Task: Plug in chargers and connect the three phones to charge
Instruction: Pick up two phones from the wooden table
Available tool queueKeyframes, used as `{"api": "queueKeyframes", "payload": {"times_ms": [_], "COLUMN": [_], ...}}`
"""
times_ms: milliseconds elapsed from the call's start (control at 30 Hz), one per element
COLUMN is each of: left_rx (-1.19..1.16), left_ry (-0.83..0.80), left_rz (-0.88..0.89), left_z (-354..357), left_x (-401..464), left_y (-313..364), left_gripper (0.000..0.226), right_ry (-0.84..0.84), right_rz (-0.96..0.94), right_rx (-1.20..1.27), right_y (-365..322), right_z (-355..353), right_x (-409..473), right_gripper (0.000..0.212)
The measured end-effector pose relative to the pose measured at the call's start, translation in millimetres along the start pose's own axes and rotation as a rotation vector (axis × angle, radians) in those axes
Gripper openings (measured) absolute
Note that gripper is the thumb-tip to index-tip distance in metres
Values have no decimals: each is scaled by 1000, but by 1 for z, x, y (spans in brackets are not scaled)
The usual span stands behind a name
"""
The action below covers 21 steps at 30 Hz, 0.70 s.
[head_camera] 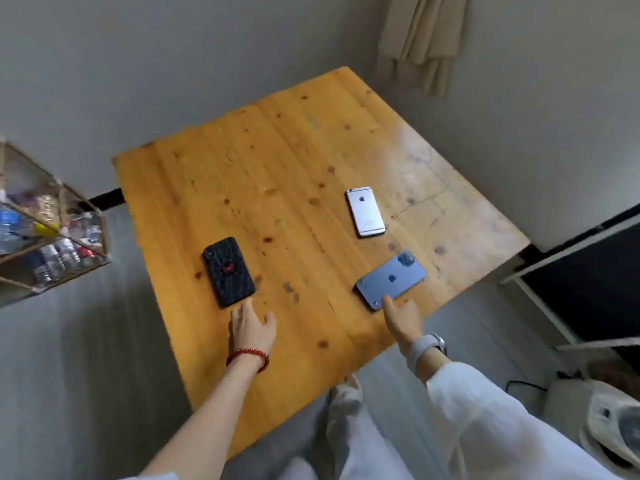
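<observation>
Three phones lie face down on the wooden table [277, 161]. The black-cased phone [229, 271] is at the left, the silver phone [365, 211] further back on the right, the blue phone [391, 279] near the right front edge. My left hand [252, 327], wearing a red bead bracelet, is spread just below the black phone, fingertips at its near end. My right hand [404, 320], with a white watch on the wrist, touches the blue phone's near edge with a fingertip. Neither hand holds anything. No charger or cable shows on the table.
A wooden shelf rack [52, 237] with bottles and packets stands at the left. A beige cloth [422, 43] hangs on the wall behind. At the right are a dark framed panel [588, 282], a white appliance [609, 424] on the floor and a black cable [526, 384].
</observation>
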State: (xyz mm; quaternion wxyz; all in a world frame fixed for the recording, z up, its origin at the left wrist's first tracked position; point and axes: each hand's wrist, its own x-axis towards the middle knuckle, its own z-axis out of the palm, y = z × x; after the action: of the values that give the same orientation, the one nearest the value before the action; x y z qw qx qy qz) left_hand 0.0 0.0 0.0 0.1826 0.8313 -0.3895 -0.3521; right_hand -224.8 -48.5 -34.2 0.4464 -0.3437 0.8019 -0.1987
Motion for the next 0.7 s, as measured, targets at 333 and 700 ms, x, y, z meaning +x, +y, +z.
{"api": "queueKeyframes", "payload": {"times_ms": [333, 700], "left_rx": [185, 180], "left_ry": [152, 277], "left_rz": [-216, -349], "left_z": [26, 12], "left_x": [89, 144], "left_y": [-7, -11], "left_gripper": [73, 105], "right_ry": [194, 25], "right_rz": [215, -236], "right_rx": [-313, -743], "right_y": [-58, -45], "right_z": [46, 67], "right_x": [70, 44], "right_gripper": [102, 87]}}
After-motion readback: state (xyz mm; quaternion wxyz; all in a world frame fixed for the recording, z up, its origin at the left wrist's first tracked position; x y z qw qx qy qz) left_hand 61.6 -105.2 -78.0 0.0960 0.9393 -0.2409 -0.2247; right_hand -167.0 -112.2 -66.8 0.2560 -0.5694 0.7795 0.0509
